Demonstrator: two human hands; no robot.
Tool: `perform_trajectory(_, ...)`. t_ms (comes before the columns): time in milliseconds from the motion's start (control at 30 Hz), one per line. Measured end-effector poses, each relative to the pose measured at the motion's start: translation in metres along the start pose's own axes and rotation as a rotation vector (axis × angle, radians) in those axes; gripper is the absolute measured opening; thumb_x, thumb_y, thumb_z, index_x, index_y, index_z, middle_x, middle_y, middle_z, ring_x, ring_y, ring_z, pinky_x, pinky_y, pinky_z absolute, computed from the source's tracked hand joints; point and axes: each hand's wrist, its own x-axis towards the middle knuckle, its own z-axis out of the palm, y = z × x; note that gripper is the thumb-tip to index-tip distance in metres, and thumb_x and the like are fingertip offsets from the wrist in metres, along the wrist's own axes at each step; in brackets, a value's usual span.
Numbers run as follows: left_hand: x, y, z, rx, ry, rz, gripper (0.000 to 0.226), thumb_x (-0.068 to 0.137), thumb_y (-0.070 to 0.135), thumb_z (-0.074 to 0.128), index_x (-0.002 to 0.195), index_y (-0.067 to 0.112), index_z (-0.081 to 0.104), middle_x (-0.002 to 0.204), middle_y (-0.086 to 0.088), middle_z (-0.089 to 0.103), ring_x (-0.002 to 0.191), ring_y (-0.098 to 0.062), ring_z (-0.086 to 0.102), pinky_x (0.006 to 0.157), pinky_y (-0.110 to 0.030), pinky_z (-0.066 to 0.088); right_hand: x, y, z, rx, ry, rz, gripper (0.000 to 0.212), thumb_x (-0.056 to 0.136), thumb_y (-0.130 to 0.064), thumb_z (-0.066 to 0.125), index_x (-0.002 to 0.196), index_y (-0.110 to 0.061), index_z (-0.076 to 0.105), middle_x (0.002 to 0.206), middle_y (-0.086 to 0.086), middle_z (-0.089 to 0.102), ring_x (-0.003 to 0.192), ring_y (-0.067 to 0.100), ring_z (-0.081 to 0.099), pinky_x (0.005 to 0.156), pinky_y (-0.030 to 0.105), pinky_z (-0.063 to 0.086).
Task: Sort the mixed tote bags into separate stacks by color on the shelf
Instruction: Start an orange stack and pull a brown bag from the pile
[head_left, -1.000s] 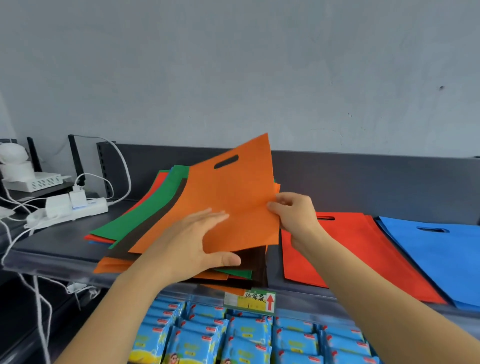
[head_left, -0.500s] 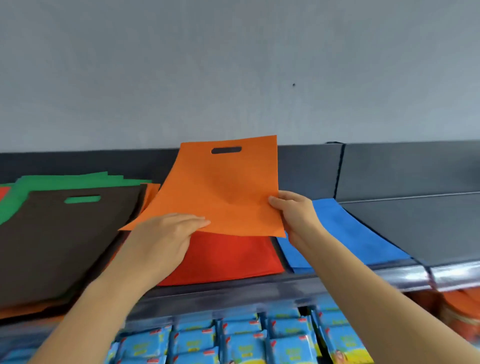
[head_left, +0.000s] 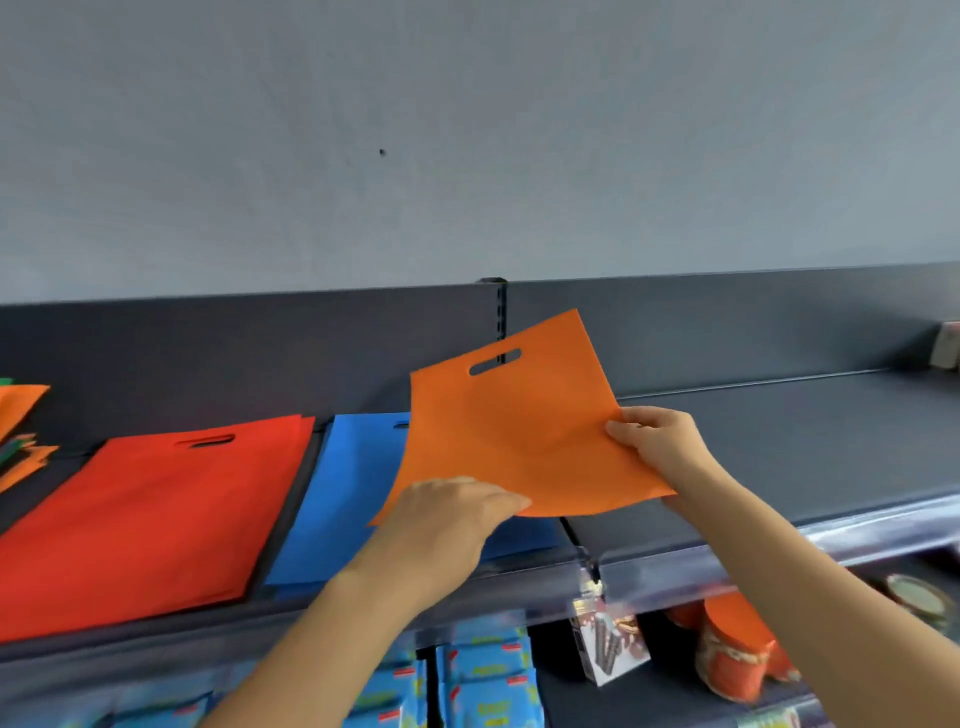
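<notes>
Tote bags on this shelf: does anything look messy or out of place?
Only the mixed pile at the far left edge: its orange and green bags splay out at different angles. The red stack and blue stack lie flat. The orange tote bag is held by the left hand and right hand.

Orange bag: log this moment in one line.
orange bag: airborne | left hand: holds bottom edge | right hand: pinches right edge | position: partly over blue stack
</notes>
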Motion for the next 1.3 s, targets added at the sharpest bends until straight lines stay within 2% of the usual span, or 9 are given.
perform_trajectory(167,0.06,0.047,0.035,-0.078,-0.024,0.03,0.057,0.084,-0.009,0.044,0.128,0.024,0.056,0.124,0.003,0.062,0.113,-0.021,0.056,0.09,-0.041,0.048,0.044,0.014,-0.071,-0.409,0.057,-0.07,0.015,0.081,-0.013,0.068,0.095,-0.017,0.073,0.095,0.006,0.07,0.092,0.025,0.063,0.083,0.036,0.05)
perform_trajectory(333,0.099,0.085,0.058,-0.005,-0.192,-0.002,0.049,0.079,-0.012,0.041,0.117,0.014,0.058,0.109,-0.009,0.063,0.101,-0.033,0.058,0.076,-0.044,0.049,0.057,0.014,-0.105,-0.976,0.056,-0.116,0.047,0.082,-0.026,0.068,0.126,-0.015,0.058,0.125,0.008,0.06,0.115,0.027,0.054,0.095,0.035,0.042)
perform_trajectory(400,0.105,0.093,0.064,-0.054,-0.274,-0.023,0.04,0.088,-0.005,0.042,0.12,0.013,0.056,0.106,-0.014,0.063,0.096,-0.035,0.059,0.075,-0.044,0.049,0.052,0.017,-0.099,-0.993,0.007,-0.184,0.046,0.086,-0.029,0.065,0.13,-0.018,0.055,0.13,0.008,0.057,0.118,0.026,0.053,0.094,0.033,0.041)
perform_trajectory(467,0.107,0.095,0.068,-0.193,-0.355,-0.064,0.027,0.099,0.023,0.042,0.12,0.015,0.057,0.108,-0.015,0.064,0.097,-0.035,0.059,0.079,-0.044,0.05,0.047,0.022,-0.085,-0.983,-0.106,-0.255,0.041,0.09,-0.03,0.06,0.13,-0.023,0.055,0.132,0.006,0.056,0.119,0.023,0.053,0.092,0.029,0.04)
perform_trajectory(567,0.1,0.089,0.058,-0.367,-0.367,-0.198,0.043,0.096,0.05,0.038,0.11,0.018,0.063,0.107,-0.005,0.065,0.097,-0.024,0.058,0.084,-0.041,0.048,0.04,0.035,-0.061,-0.913,-0.323,-0.251,0.042,0.095,-0.033,0.052,0.135,-0.023,0.049,0.14,0.002,0.05,0.126,0.019,0.047,0.096,0.024,0.035)
perform_trajectory(733,0.073,0.041,0.029,-0.145,-0.243,-0.392,0.037,0.098,0.046,0.038,0.127,0.031,0.055,0.132,0.012,0.054,0.121,-0.011,0.048,0.094,-0.032,0.039,0.047,0.059,-0.053,-1.129,-0.466,-0.184,0.065,0.088,-0.058,0.049,0.144,-0.029,0.033,0.154,-0.003,0.025,0.141,0.02,0.024,0.115,0.04,0.02)
perform_trajectory(967,0.034,-0.004,0.036,0.02,-0.452,-0.611,0.051,0.097,0.051,0.035,0.143,0.027,0.037,0.15,0.008,0.033,0.136,-0.015,0.032,0.105,-0.035,0.032,0.053,0.053,-0.065,-1.103,-0.462,-0.166,0.066,0.086,-0.052,0.057,0.143,-0.027,0.036,0.153,-0.004,0.027,0.139,0.019,0.028,0.114,0.036,0.023)
perform_trajectory(1133,0.029,-0.006,0.044,-0.017,-0.411,-0.604,0.053,0.097,0.053,0.032,0.145,0.029,0.034,0.153,0.007,0.027,0.139,-0.017,0.025,0.11,-0.038,0.028,0.05,0.046,-0.061,-1.043,-0.434,-0.131,0.061,0.085,-0.043,0.064,0.139,-0.024,0.043,0.147,0.0,0.039,0.131,0.021,0.041,0.104,0.028,0.032)
perform_trajectory(1300,0.006,-0.015,0.024,-0.05,-0.157,-0.603,0.049,0.098,0.048,0.035,0.143,0.028,0.037,0.153,0.011,0.026,0.14,-0.008,0.022,0.111,-0.031,0.025,0.035,0.012,-0.02,-0.873,-0.325,-0.292,0.047,0.086,-0.033,0.066,0.13,-0.021,0.053,0.14,0.0,0.048,0.122,0.021,0.049,0.09,0.028,0.038)
